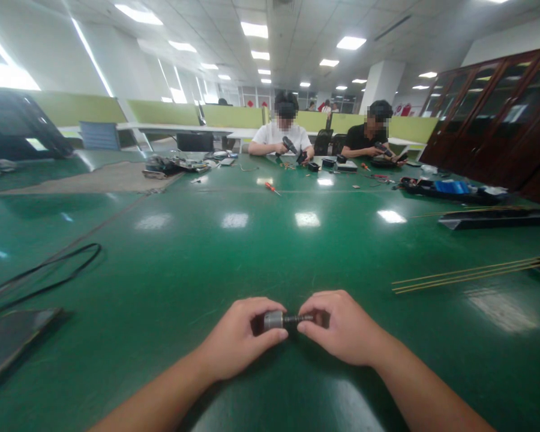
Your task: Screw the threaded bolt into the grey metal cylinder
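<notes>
A small grey metal cylinder [274, 320] with a thin dark ridged shaft [293, 318] lies level between my hands, close to the near part of the green table [198, 258]. My left hand [247, 333] is closed round the cylinder, thumb in front and fingers behind it. The fingers and thumb of my right hand [337, 327] pinch the free end of the shaft on the right. Part of the shaft's tip is hidden by those fingers.
An orange screwdriver [272, 188] lies farther back. Thin yellow rods [468, 275] and a dark channel [499, 218] are at right; a black strap [67, 270] and dark panel [15, 342] at left. Two people [281, 135] sit across, holding power tools.
</notes>
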`<state>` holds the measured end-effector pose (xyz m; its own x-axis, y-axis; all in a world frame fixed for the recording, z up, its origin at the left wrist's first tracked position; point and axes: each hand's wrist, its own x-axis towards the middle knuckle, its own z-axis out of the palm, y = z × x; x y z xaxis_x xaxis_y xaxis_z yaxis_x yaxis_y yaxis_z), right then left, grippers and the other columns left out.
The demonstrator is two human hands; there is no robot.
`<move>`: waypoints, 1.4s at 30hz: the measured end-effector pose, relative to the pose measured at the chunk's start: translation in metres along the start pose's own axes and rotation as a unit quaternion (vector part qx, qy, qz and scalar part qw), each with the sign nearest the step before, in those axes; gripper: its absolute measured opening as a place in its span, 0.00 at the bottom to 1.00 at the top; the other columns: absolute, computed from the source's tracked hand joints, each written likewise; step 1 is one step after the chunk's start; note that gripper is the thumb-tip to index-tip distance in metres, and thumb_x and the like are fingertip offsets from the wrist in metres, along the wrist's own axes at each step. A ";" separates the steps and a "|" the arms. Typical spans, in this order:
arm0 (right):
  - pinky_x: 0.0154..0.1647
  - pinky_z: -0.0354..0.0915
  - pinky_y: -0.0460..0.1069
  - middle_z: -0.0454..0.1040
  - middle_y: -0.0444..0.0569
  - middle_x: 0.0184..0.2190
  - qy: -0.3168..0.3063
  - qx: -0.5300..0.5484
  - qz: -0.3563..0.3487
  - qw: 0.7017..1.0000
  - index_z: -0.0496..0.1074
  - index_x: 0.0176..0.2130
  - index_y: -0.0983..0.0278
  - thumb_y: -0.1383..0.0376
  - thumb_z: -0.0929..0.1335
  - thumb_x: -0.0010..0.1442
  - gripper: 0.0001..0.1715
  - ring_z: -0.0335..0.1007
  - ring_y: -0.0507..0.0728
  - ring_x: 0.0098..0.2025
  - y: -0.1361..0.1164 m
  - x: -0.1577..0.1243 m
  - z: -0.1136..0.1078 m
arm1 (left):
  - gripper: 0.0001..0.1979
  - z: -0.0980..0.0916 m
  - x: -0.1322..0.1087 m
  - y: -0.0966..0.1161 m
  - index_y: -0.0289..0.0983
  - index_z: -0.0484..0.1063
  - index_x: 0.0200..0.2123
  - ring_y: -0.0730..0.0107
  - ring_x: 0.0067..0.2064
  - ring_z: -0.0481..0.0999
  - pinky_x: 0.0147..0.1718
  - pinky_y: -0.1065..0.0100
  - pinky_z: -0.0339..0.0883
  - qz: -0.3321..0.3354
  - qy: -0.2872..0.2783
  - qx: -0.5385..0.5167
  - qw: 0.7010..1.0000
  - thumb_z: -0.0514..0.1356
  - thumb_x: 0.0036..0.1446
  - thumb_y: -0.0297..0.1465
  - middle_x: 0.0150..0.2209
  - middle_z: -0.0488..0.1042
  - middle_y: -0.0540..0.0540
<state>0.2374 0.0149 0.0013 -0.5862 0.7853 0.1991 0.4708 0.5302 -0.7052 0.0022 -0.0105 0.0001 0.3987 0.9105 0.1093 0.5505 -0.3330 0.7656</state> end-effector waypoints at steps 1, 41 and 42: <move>0.33 0.62 0.47 0.77 0.44 0.28 0.000 0.001 -0.001 1.000 0.80 0.36 0.62 0.66 0.72 0.59 0.03 0.70 0.53 0.30 0.000 0.000 0.000 | 0.10 0.000 0.000 0.000 0.41 0.79 0.43 0.64 0.40 0.77 0.42 0.66 0.65 0.001 0.000 -0.001 1.000 0.67 0.58 0.36 0.38 0.80 0.51; 0.34 0.63 0.46 0.76 0.43 0.28 0.011 -0.015 -0.004 1.000 0.77 0.34 0.62 0.66 0.72 0.58 0.02 0.72 0.52 0.30 0.001 -0.004 -0.011 | 0.12 -0.003 -0.002 -0.004 0.41 0.80 0.43 0.62 0.40 0.76 0.40 0.67 0.62 -0.023 0.024 -0.053 0.998 0.66 0.58 0.39 0.38 0.79 0.50; 0.34 0.63 0.47 0.76 0.43 0.28 0.010 -0.016 -0.004 1.000 0.77 0.34 0.62 0.66 0.72 0.58 0.02 0.72 0.52 0.30 0.001 -0.004 -0.011 | 0.12 -0.003 -0.002 -0.004 0.41 0.80 0.43 0.62 0.40 0.76 0.40 0.67 0.62 -0.023 0.024 -0.054 0.998 0.66 0.58 0.39 0.38 0.79 0.50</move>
<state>0.2474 0.0154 0.0072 -0.5762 0.7877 0.2180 0.4881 0.5456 -0.6813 -0.0033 -0.0104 -0.0018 0.3374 0.9360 0.1003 0.4840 -0.2639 0.8343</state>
